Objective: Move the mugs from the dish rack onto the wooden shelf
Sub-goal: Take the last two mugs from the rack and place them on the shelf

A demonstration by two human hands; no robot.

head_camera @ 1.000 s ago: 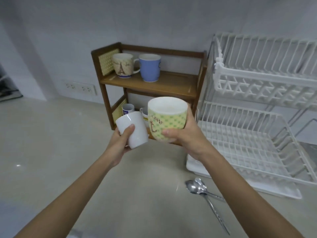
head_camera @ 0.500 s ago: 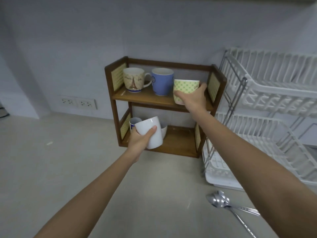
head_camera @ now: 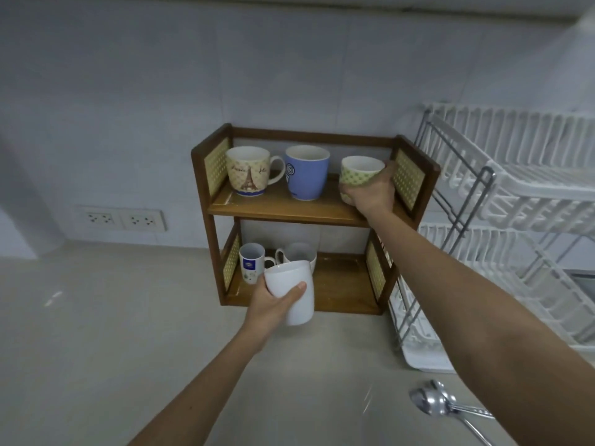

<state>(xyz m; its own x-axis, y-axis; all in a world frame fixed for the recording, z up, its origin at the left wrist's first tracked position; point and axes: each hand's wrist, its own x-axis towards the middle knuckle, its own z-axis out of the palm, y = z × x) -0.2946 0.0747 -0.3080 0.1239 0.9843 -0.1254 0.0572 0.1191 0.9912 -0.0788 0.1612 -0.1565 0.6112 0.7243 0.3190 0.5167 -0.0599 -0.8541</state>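
The wooden shelf [head_camera: 283, 211] stands against the wall with two levels. My right hand [head_camera: 373, 194] grips a green dotted mug [head_camera: 359, 174] at the right end of the top level, its base at the board. Beside it stand a blue mug [head_camera: 306, 175] and a cream Eiffel Tower mug [head_camera: 248, 171]. My left hand [head_camera: 272, 304] holds a plain white mug [head_camera: 294, 292] in the air in front of the lower level. Behind it on the lower level sit a small white mug with a blue logo [head_camera: 251, 263] and a white cup [head_camera: 299, 252], partly hidden.
The white two-tier dish rack [head_camera: 521, 201] stands right of the shelf, with no mugs visible in it. Two metal spoons [head_camera: 434, 402] lie on the counter at the lower right. Wall sockets [head_camera: 120, 217] sit left of the shelf.
My right hand has carried the green dotted mug further in and down onto the right end of the top level. The left hand with the white mug stays in front of the lower level.
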